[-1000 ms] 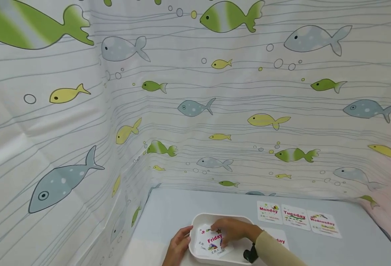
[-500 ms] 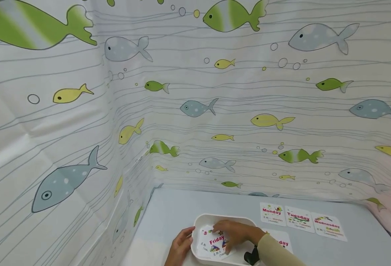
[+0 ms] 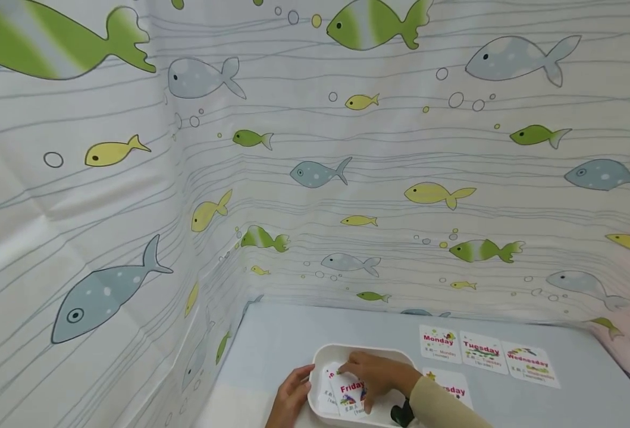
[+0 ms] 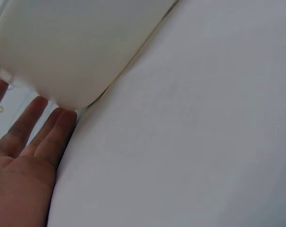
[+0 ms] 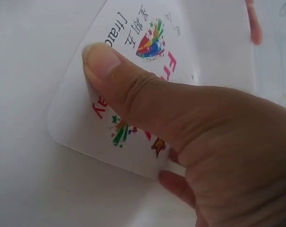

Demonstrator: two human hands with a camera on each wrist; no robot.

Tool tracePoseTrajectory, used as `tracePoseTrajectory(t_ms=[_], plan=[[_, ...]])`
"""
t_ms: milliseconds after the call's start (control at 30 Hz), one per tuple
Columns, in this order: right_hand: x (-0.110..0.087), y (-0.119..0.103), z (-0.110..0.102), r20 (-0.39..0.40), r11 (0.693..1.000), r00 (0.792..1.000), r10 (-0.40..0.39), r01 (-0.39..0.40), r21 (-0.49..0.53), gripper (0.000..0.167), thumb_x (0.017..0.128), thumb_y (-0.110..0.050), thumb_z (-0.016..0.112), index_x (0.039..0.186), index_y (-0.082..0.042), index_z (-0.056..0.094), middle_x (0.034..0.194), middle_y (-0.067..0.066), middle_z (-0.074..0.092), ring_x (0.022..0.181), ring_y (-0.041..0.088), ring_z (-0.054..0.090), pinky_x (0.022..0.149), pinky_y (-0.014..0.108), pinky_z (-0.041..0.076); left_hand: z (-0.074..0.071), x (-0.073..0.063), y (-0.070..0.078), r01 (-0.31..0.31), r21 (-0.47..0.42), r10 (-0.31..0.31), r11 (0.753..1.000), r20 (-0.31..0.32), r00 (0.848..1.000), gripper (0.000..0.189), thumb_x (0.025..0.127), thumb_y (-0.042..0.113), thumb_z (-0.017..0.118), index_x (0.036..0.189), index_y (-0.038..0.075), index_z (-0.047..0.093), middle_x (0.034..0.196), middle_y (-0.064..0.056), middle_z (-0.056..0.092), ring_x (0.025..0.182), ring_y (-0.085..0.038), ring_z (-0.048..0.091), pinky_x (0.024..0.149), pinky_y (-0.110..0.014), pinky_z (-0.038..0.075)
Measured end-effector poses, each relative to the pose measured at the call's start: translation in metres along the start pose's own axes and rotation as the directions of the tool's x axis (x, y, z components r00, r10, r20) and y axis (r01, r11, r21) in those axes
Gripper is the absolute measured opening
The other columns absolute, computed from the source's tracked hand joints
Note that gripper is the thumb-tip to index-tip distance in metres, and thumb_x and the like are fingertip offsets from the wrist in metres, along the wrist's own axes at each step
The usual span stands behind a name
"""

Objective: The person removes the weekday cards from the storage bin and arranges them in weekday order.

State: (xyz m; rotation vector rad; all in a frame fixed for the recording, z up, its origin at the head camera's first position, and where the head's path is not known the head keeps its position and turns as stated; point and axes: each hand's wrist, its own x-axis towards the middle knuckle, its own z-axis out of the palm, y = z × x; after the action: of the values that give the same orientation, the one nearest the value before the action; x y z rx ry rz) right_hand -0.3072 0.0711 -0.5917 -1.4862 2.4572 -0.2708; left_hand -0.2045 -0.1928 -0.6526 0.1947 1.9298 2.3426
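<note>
A white tray (image 3: 347,347) stands near the front of the table. Inside it, the right hand (image 3: 381,377) grips a white "Friday" card (image 3: 351,397) printed with red letters and colourful pictures. In the right wrist view the thumb (image 5: 105,61) lies across the card's face, while other fingertips are at its lower edge. Another white card (image 3: 326,399) shows partly beneath the Friday card. At the tray's left end, the left hand (image 3: 290,395) touches the outer wall; the left wrist view has its fingers (image 4: 55,137) stretched against the tray's side.
Behind and right of the tray lie the Monday card (image 3: 439,345), Tuesday card (image 3: 483,352) and Wednesday card (image 3: 530,364) in a row. Below them another card (image 3: 451,385) is partly covered by the right sleeve (image 3: 445,407). A fish-patterned curtain (image 3: 379,238) borders the table.
The Friday card has shifted slightly and turned more upright over the card beneath it, with the right hand moving a little. The left hand stays at the tray's left end.
</note>
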Motion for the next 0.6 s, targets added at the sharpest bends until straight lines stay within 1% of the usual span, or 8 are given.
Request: tracePoseTrajectory(t_ms=[67,167,233,367,433,500,600], plan=[[0.002,-0.001,-0.002,0.021,0.999,0.999,0.036,-0.035,-0.018,0.09,0.066,-0.061,0.082,0.143,-0.025,0.05,0.109,-0.012,0.046,0.096,0.001,0.042,0.09,0.023,0.048,0.0,0.002,0.0,0.01,0.0,-0.01,1.0,-0.001,1.0,0.052,0.103,0.016,0.052,0.147,-0.008,0.037,0.153,-0.03,0.038,0.136,-0.022,0.05,0.103,-0.022,0.048],[0.003,-0.001,0.0,0.029,0.994,0.997,0.073,-0.07,-0.087,0.091,0.064,-0.065,0.081,0.139,-0.024,0.049,0.104,-0.012,0.042,0.093,0.001,0.04,0.089,0.022,0.047,0.0,0.003,0.001,0.016,-0.007,-0.016,1.0,0.001,1.0,0.052,0.103,0.016,0.051,0.147,-0.007,0.037,0.154,-0.029,0.038,0.135,-0.019,0.051,0.103,-0.023,0.049],[0.004,-0.001,0.003,0.026,0.988,0.996,0.084,-0.08,-0.13,0.091,0.062,-0.068,0.08,0.135,-0.023,0.049,0.102,-0.012,0.041,0.091,0.002,0.04,0.089,0.022,0.046,0.0,0.002,0.001,0.013,-0.008,-0.013,1.0,-0.001,1.0,0.051,0.103,0.015,0.05,0.147,-0.008,0.037,0.153,-0.03,0.038,0.135,-0.019,0.052,0.103,-0.024,0.049],[0.005,-0.004,0.003,0.022,0.981,0.997,0.078,-0.073,-0.182,0.088,0.06,-0.071,0.078,0.131,-0.026,0.05,0.097,-0.011,0.04,0.085,0.003,0.039,0.079,0.02,0.042,0.0,0.0,0.002,0.019,0.005,-0.019,1.0,-0.01,1.0,0.05,0.103,0.014,0.05,0.146,-0.008,0.038,0.152,-0.031,0.039,0.135,-0.021,0.052,0.101,-0.025,0.05],[0.005,-0.007,0.002,0.016,0.976,0.997,0.069,-0.064,-0.207,0.083,0.064,-0.069,0.078,0.13,-0.027,0.05,0.095,-0.01,0.042,0.082,0.003,0.039,0.076,0.019,0.041,0.0,0.0,0.002,0.024,0.009,-0.024,1.0,-0.011,1.0,0.051,0.103,0.014,0.051,0.146,-0.008,0.038,0.152,-0.031,0.039,0.134,-0.02,0.053,0.101,-0.025,0.05],[0.005,-0.01,-0.001,0.006,0.974,0.998,0.07,-0.067,-0.215,0.073,0.071,-0.059,0.079,0.131,-0.028,0.051,0.096,-0.009,0.046,0.08,0.003,0.041,0.075,0.018,0.043,0.0,0.0,0.003,0.019,0.002,-0.019,1.0,-0.007,1.0,0.051,0.103,0.014,0.05,0.147,-0.008,0.037,0.153,-0.031,0.038,0.135,-0.02,0.052,0.102,-0.025,0.05],[0.003,-0.014,-0.005,0.017,0.98,0.994,0.105,-0.101,-0.17,0.059,0.081,-0.042,0.078,0.133,-0.03,0.054,0.097,-0.007,0.051,0.077,0.002,0.043,0.074,0.019,0.047,0.001,0.001,0.002,0.024,-0.004,-0.024,1.0,-0.008,1.0,0.051,0.103,0.015,0.051,0.147,-0.008,0.037,0.153,-0.03,0.039,0.135,-0.021,0.052,0.102,-0.025,0.05]])
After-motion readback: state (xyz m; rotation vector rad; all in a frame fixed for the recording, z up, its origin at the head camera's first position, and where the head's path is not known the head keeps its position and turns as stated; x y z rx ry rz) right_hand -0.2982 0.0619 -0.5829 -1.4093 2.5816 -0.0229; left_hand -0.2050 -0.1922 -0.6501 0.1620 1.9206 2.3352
